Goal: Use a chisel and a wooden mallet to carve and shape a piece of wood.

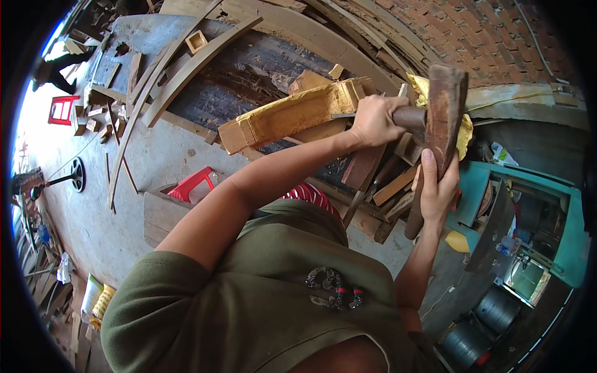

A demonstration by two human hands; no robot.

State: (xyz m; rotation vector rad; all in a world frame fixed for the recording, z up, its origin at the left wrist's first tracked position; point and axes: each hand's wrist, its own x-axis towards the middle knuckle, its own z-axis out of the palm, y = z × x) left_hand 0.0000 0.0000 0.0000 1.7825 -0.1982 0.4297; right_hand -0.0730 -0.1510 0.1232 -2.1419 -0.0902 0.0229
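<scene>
My left hand (376,120) is closed around a chisel (410,117); its thick round handle sticks out to the right and its narrow metal blade shows on the left. The blade lies by the right end of a light, yellowish wooden piece (286,115) with a long hollow along it. In my right hand (438,186) is a wooden mallet (449,102), gripped just under its dark, worn head. That head stands beside the end of the chisel handle; I cannot tell whether they touch. The mallet's handle runs down past my palm.
Wood offcuts (392,186) lie around the work on a dark, rough slab (249,81). Long curved boards (199,68) lie at the far left. A red plastic stool (193,184) stands left of me, a teal cabinet (569,230) at right, a brick wall (472,37) behind.
</scene>
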